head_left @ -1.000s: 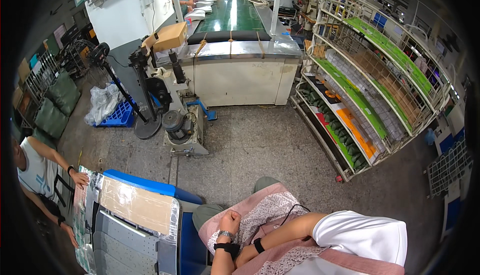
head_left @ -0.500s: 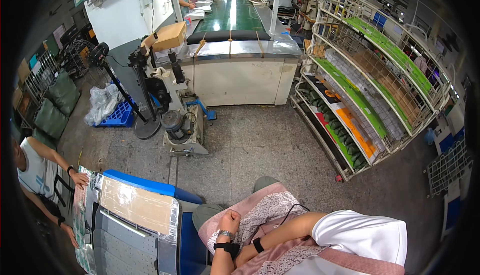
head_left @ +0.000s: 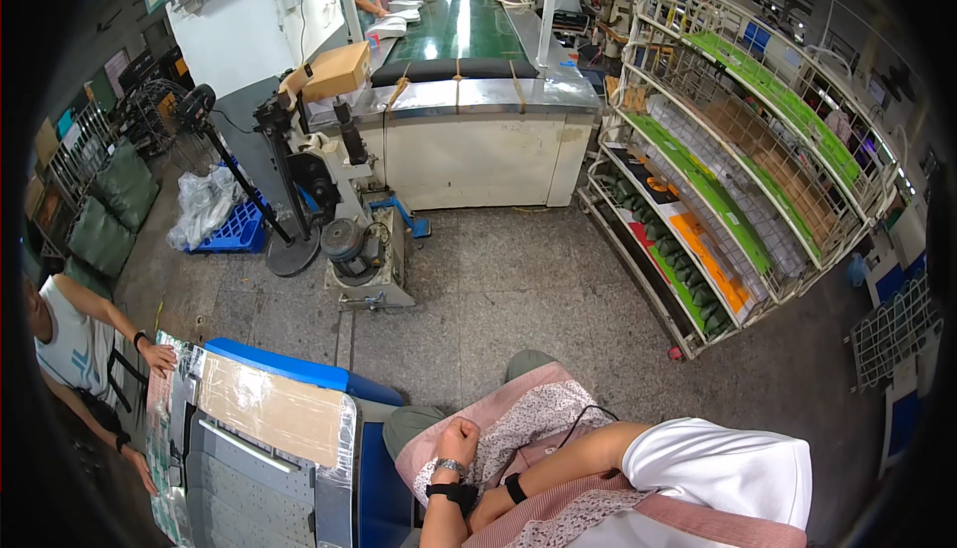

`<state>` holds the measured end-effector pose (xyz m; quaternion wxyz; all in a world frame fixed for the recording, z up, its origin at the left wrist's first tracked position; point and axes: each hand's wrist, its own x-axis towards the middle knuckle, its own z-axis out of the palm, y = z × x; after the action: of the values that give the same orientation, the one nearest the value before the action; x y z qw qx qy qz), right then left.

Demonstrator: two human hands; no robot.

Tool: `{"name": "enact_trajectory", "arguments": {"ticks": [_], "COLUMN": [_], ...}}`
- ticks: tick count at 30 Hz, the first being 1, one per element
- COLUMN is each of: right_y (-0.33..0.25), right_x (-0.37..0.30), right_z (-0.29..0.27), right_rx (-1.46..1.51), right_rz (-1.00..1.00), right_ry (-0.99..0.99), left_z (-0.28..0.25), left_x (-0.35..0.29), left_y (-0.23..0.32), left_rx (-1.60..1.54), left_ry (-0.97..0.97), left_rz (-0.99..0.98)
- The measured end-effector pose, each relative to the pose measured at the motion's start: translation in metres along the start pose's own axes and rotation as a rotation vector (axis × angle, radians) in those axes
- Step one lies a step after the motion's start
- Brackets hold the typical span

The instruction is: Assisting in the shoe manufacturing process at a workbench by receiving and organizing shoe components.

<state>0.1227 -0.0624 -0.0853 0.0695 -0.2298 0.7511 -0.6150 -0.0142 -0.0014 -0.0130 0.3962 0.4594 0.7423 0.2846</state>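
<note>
Blue-sided machine [head_left: 371,488] at left, pink apron [head_left: 427,456] just beside it; brown panel [head_left: 269,404] atop the machine points lengthwise toward the left hand [head_left: 460,442] — nearer, fingers curled together — while the right hand [head_left: 486,510] tucks by the left forearm [head_left: 445,523], grip hidden, can't tell.

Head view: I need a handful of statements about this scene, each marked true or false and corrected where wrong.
1. The bare left hand is curled in front of the pink patterned fabric apron. True.
2. The right hand is wholly visible. False: the left forearm hides part of it.
3. A silver metal watch is worn below the left hand. True.
4. The white wire-mesh rack stands to the left of the flat green conveyor belt. False: it stands to the right.
5. A blue perforated plastic crate sits on the speckled grey floor. True.
</note>
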Motion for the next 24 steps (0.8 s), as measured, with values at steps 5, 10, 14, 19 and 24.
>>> {"name": "enact_trajectory", "arguments": {"ticks": [5,10,14,19,24], "right_y": [0.000,-0.001,0.001,0.004,0.008], "right_x": [-0.001,0.000,-0.002,-0.002,-0.002], "right_z": [-0.002,-0.003,-0.003,0.000,0.002], "right_rx": [0.000,0.017,0.017,0.015,0.014], "right_rz": [0.013,0.004,-0.005,-0.018,-0.030], "right_ry": [0.027,0.036,0.038,0.037,0.038], "left_z": [-0.003,-0.002,-0.004,-0.004,-0.007], "left_x": [-0.001,-0.001,-0.002,-0.002,-0.004], "left_y": [0.006,0.003,0.009,0.008,0.014], "left_rx": [0.013,0.014,0.034,0.017,0.023], "left_ry": [-0.002,-0.004,0.001,0.000,-0.006], "left_rz": [0.005,-0.002,0.005,0.001,-0.011]}}
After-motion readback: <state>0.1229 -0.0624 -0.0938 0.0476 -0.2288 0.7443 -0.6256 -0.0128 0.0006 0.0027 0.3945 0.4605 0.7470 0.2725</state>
